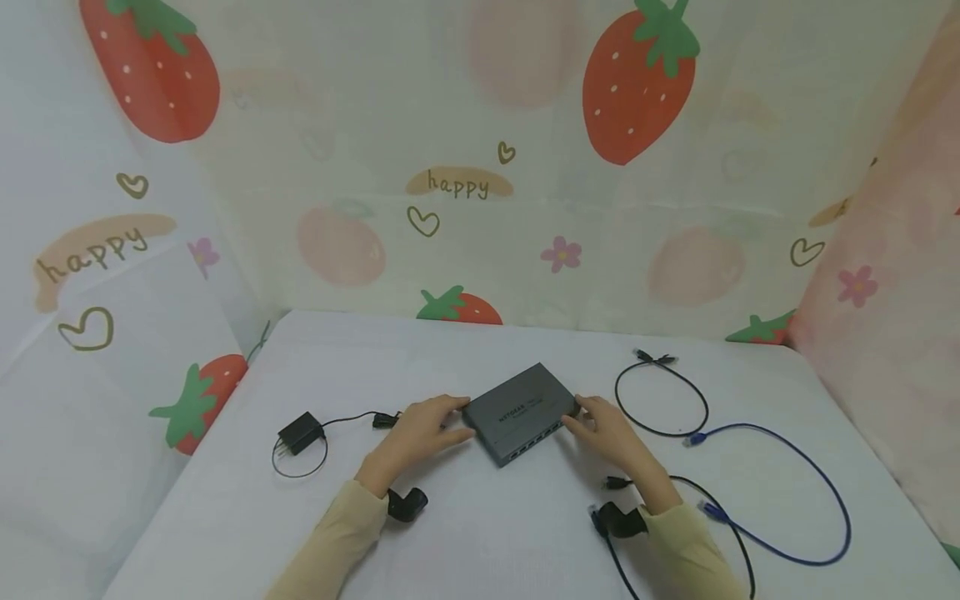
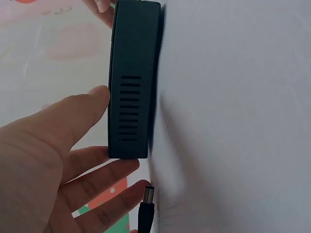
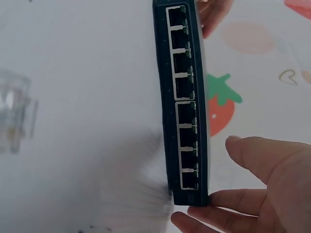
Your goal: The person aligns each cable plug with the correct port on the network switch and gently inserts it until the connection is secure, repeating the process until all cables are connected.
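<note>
Plainly, a pale cloth printed with strawberries (image 1: 360,108) fills the upper part of the head view, with a white-covered table (image 1: 517,542) below it. At lower right, a blue network cable (image 1: 848,523) lies in a wide open curve. Just below and right of centre, a flat, dark grey rectangular NETGEAR switch (image 1: 521,414) lies at a slant, its row of ports facing lower right. On its left side the left hand (image 1: 422,427) is loosely spread, fingers relaxed and fingertips at the casing; on its right side the right hand (image 1: 603,427) is likewise unclenched, fingers extended to the corner. At centre right, a thin black cable (image 1: 705,400) forms a ring. Left of the left hand sits a boxy black power adapter (image 1: 301,433) with a thin cord. Smallest, a black barrel plug with a metal tip (image 2: 146,218) shows at lower centre of the left wrist view, near the fingers.
</note>
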Demonstrator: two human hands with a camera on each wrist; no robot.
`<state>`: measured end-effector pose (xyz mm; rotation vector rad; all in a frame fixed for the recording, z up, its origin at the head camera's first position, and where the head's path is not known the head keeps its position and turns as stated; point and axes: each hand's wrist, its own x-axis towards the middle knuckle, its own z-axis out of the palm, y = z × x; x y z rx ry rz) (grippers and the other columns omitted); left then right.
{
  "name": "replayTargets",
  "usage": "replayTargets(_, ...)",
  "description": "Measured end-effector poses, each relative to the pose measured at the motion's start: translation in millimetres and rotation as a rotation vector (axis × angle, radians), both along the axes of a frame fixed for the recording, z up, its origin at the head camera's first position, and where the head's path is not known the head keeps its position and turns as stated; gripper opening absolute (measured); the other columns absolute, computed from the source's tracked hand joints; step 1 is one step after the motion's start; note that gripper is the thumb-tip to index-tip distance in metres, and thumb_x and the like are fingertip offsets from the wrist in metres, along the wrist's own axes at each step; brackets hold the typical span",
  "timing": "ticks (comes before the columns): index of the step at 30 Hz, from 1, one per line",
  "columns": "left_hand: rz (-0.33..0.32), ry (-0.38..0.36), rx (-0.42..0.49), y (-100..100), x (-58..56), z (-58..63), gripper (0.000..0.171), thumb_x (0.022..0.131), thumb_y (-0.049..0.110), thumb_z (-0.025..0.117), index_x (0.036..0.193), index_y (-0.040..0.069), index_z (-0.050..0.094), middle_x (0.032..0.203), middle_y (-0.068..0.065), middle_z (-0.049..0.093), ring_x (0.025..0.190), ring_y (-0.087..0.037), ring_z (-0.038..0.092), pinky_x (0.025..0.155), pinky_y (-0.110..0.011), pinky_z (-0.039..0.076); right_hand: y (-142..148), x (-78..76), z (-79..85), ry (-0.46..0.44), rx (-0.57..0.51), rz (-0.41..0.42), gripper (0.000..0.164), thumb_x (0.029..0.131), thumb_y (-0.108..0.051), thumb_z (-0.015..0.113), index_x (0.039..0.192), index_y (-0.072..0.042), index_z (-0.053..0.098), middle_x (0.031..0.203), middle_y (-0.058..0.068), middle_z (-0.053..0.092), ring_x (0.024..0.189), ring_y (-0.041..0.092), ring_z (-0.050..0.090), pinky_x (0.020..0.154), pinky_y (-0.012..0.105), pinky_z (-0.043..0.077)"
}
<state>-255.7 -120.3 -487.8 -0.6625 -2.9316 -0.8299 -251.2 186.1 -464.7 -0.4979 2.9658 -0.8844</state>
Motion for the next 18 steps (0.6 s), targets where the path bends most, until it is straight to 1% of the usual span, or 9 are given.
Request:
replayTargets(3, 0.006, 0.023, -0.01, 1.8, 1.2, -0.2, 0.054, 0.085, 0.041, 0.063, 0.129, 0.013, 0.054, 0.125, -0.005, 0.059, 0.108, -0.021, 0.059, 0.09, -0.037, 0.049, -1.5, 1.3, -0.8, 0.007, -0.002, -0.005, 0.058, 0.092, -0.032, 0.056, 0.131, 0.011, 0.043, 0.127, 0.027, 0.051, 0.109, 0.038, 0.055, 0.092, 0.049, 0.046)
replayTargets(11, 0.026, 0.081, -0.022, 5.9, 4.0, -0.9, 0.05, 0.086, 0.04, 0.063, 0.126, 0.01, 0.056, 0.121, -0.006, 0.062, 0.108, -0.022, 0.059, 0.089, -0.038, 0.049, -4.0, 4.0, -4.6, 0.001, -0.028, -0.039, 0.064, 0.087, -0.029, 0.065, 0.132, 0.01, 0.042, 0.128, 0.026, 0.051, 0.109, 0.036, 0.055, 0.092, 0.047, 0.047)
replayTargets(15, 0.042, 0.095, -0.016, 8.3, 4.7, -1.5, 0.049, 0.085, 0.038, 0.064, 0.124, 0.009, 0.058, 0.116, -0.007, 0.063, 0.104, -0.022, 0.06, 0.086, -0.038, 0.05, -6.1, 3.9, -5.4, 0.0, -0.011, -0.036, 0.067, 0.086, -0.029, 0.065, 0.133, 0.012, 0.039, 0.127, 0.027, 0.05, 0.109, 0.037, 0.055, 0.092, 0.047, 0.047)
replayTargets(18, 0.058, 0.1, -0.02, 9.8, 4.2, -3.2, 0.048, 0.085, 0.038, 0.065, 0.123, 0.01, 0.058, 0.116, -0.006, 0.064, 0.104, -0.021, 0.06, 0.086, -0.039, 0.05, -6.0, 3.9, -4.7, 0.001, 0.012, -0.036, 0.068, 0.086, -0.029, 0.065, 0.133, 0.011, 0.039, 0.125, 0.028, 0.051, 0.109, 0.038, 0.055, 0.091, 0.048, 0.047)
